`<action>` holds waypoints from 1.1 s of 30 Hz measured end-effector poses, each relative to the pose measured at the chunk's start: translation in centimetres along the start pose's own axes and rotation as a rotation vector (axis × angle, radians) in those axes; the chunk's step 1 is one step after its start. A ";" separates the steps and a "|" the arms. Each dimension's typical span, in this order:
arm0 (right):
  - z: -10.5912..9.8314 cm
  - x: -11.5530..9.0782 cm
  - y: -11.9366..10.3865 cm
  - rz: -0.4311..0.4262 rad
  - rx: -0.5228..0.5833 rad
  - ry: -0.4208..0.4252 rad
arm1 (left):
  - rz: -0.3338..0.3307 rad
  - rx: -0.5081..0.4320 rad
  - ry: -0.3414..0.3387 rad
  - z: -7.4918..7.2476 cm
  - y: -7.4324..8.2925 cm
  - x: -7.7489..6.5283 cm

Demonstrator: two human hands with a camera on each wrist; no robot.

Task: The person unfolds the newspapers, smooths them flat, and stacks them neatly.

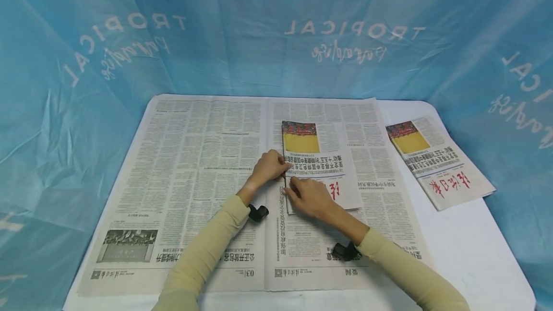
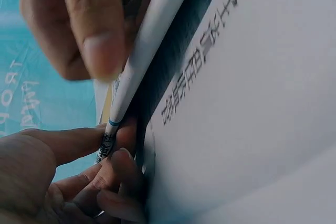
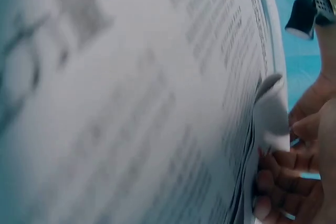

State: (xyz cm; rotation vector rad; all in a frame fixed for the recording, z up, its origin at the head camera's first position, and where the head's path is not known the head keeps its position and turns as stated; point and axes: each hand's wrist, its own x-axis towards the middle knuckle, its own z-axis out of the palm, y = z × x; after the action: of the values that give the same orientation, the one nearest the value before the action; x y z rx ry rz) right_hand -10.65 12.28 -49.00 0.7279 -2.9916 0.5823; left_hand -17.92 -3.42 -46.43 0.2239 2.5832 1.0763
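Note:
A folded newspaper with a red and yellow picture lies on the right page of a spread-out newspaper. At its left edge, my left hand pinches the paper; the left wrist view shows the thumb above and fingers beneath the folded edge. My right hand grips the same edge a little nearer to me, its fingers curled and its palm over the red title. In the right wrist view a flap of paper curls up beside the fingers.
A second folded newspaper of the same look lies slanted on the white table at the right. Blue printed curtains enclose the table at the back and both sides. Each wrist wears a small black camera.

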 end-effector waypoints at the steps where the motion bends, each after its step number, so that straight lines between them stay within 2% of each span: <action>1: -0.1 0.0 0.2 -0.014 0.006 -0.009 | -0.008 0.005 0.000 -0.1 -0.1 0.0; 7: -0.3 -0.2 1.4 -0.141 0.021 -0.024 | -0.020 0.029 0.012 -0.7 -0.8 -0.1; 14: -0.5 -0.1 2.4 -0.226 -0.011 0.087 | -0.007 0.023 0.002 -1.7 -1.5 -0.5; 18: -0.6 -0.1 2.9 -0.203 -0.022 0.114 | 0.002 0.016 -0.002 -2.3 -2.0 -0.7; 24: -0.6 -0.8 4.1 -0.106 -0.044 0.009 | 0.007 0.015 -0.040 -3.1 -2.9 -0.9; 27: -0.7 -1.0 4.7 -0.101 -0.053 -0.012 | -0.007 0.021 -0.044 -3.6 -3.2 -1.1; 33: -1.0 -1.4 5.8 -0.108 -0.063 0.014 | -0.037 0.052 -0.042 -4.5 -4.0 -1.5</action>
State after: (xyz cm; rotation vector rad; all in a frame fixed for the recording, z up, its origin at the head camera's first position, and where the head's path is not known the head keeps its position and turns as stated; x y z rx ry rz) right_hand -12.09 18.02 -50.20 0.8699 -2.9207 0.4834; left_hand -18.22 -9.61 -45.99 0.2082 2.5695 0.9822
